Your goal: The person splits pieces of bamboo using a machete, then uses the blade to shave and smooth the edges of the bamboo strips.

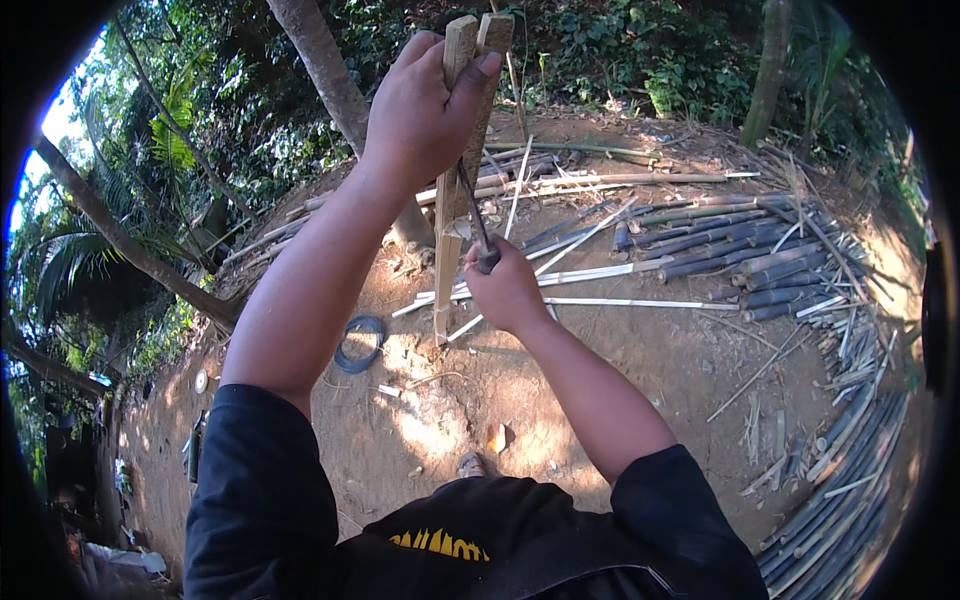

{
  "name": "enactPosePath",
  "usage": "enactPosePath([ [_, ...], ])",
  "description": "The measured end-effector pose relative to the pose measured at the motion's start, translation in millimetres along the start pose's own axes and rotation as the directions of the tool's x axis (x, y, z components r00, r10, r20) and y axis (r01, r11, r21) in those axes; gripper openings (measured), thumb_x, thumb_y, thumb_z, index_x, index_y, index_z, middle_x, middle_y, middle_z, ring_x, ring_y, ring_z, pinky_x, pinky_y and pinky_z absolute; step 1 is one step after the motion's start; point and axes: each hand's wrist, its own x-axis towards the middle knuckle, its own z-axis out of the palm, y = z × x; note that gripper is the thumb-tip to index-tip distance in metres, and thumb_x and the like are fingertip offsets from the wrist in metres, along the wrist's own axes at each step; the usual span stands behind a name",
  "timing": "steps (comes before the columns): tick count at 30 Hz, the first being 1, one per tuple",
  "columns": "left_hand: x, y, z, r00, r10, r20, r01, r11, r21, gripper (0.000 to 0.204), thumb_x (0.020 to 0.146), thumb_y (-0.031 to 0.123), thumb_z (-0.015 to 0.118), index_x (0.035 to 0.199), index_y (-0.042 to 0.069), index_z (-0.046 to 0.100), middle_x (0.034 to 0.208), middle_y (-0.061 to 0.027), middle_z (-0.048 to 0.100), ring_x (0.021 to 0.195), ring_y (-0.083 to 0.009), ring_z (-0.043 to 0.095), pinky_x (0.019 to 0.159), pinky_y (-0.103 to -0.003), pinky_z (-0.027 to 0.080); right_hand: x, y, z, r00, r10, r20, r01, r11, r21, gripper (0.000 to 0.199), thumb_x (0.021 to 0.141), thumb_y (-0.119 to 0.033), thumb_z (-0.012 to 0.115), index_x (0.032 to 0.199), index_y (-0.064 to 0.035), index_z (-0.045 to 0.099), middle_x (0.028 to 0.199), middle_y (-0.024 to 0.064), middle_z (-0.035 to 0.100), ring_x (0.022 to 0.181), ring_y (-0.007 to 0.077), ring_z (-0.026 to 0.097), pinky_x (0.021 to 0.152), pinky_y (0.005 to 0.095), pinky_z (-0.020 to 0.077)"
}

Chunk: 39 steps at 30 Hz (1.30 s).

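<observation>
My left hand, raised high in front, is closed round the upper part of a pale split bamboo length. Its top parts into two thick pieces, with a gap between them. The lower end hangs down in front of the ground; whether it touches cannot be told. Lower and to the right, my right hand grips the dark handle of a knife. The narrow blade slants up to the left along the bamboo, its tip partly hidden near my left hand.
Dark bamboo poles lie piled at the right, with more poles curving along the lower right. Pale strips lie across the dirt behind my hands. A coil of dark wire rests left of centre. Tree trunks stand beyond.
</observation>
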Motion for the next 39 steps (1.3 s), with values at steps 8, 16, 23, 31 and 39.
enactPosePath([
  [8,-11,14,11,0.950,-0.288,0.121,0.310,0.917,-0.251,0.037,0.100,0.037,0.060,0.117,0.005,0.066,0.079,-0.0069,0.067,0.070,-0.0186,0.065,0.067,-0.034,0.050,1,91,39,0.983,0.183,-0.016,-0.182,0.960,-0.212,0.038,0.085,-0.019,0.063,0.116,0.0011,0.059,0.105,0.0242,0.069,0.101,0.0400,0.066,0.086,0.0458,0.0526],
  [16,12,33,62,0.948,-0.177,0.263,0.240,0.943,-0.232,0.038,0.098,0.041,0.058,0.112,0.008,0.069,0.073,-0.0164,0.068,0.071,-0.0326,0.069,0.067,-0.043,0.052,2,114,-8,0.967,0.158,-0.200,-0.232,0.870,-0.435,0.033,0.089,-0.017,0.060,0.118,-0.0016,0.058,0.106,0.0234,0.069,0.103,0.0401,0.066,0.089,0.0485,0.0516],
  [23,8,41,92,0.957,-0.112,0.267,0.206,0.913,-0.352,0.035,0.095,0.038,0.062,0.116,0.011,0.069,0.082,-0.0153,0.072,0.081,-0.0319,0.072,0.075,-0.041,0.055,-1,125,-42,0.959,0.199,-0.201,-0.277,0.805,-0.525,0.034,0.089,-0.020,0.064,0.117,-0.0023,0.056,0.108,0.0230,0.068,0.103,0.0392,0.065,0.088,0.0486,0.0518],
  [31,14,38,50,0.914,-0.373,0.158,0.405,0.817,-0.412,0.018,0.087,0.018,0.072,0.096,0.002,0.073,0.077,-0.0084,0.073,0.070,-0.0132,0.067,0.066,-0.031,0.052,9,110,3,0.978,0.146,-0.149,-0.191,0.913,-0.362,0.040,0.087,-0.019,0.062,0.123,-0.0021,0.059,0.113,0.0234,0.067,0.108,0.0382,0.064,0.092,0.0458,0.0510],
  [39,13,-12,-3,0.903,-0.430,0.001,0.398,0.834,-0.381,0.016,0.086,0.016,0.073,0.090,0.001,0.074,0.074,-0.0047,0.071,0.066,-0.0086,0.062,0.061,-0.028,0.049,33,78,46,0.994,0.097,-0.042,-0.105,0.916,-0.387,0.040,0.085,-0.017,0.063,0.122,-0.0022,0.059,0.107,0.0231,0.068,0.103,0.0383,0.066,0.089,0.0455,0.0528],
])
